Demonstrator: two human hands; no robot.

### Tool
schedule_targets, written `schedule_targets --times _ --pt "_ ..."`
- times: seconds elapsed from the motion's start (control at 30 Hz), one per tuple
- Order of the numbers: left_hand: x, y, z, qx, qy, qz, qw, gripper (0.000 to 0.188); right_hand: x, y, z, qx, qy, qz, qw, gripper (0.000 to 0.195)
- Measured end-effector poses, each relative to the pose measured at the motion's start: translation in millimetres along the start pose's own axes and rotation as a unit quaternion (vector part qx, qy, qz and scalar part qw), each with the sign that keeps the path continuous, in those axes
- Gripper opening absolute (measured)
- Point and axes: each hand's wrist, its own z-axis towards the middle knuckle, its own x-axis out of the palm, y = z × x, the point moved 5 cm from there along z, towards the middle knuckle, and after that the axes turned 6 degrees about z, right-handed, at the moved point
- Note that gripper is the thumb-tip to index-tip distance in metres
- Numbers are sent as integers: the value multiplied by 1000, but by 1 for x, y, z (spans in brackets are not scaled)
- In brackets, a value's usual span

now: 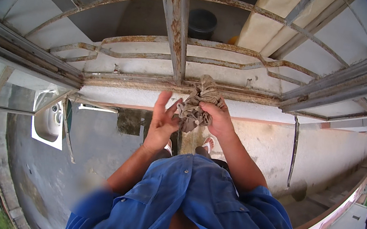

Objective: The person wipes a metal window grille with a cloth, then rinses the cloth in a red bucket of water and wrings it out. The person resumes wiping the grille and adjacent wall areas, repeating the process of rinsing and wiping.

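Observation:
A crumpled, dirty grey-brown cloth (196, 111) is bunched in my right hand (220, 118), the thumb pressed over its front. Just left of the cloth is my left hand (164, 124), its fingers apart and slightly blurred. Its fingertips come close to the cloth's left side; whether they touch it I cannot tell. Both hands are in front of the window sill (131, 82), below a rusty upright window bar (174, 18). The far side of the cloth is hidden.
Rusty metal grille bars (132, 53) cross the window opening. Opened window frames stand at left (29, 57) and right (342, 87). A steel sink (49, 120) is at left on the concrete floor (71, 183). Inside, a dark bucket (202, 24) stands near a cream curtain (271, 18).

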Motion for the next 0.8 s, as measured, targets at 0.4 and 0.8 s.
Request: schedule_targets --times 0.4,0.8 --pt "-50 77 -18 -341 -15 125 931 28 45 -23 64 -76 42 -881 464 54" --pt "-95 63 -61 -353 -86 130 922 29 44 52 29 -7 27 -769 639 76"
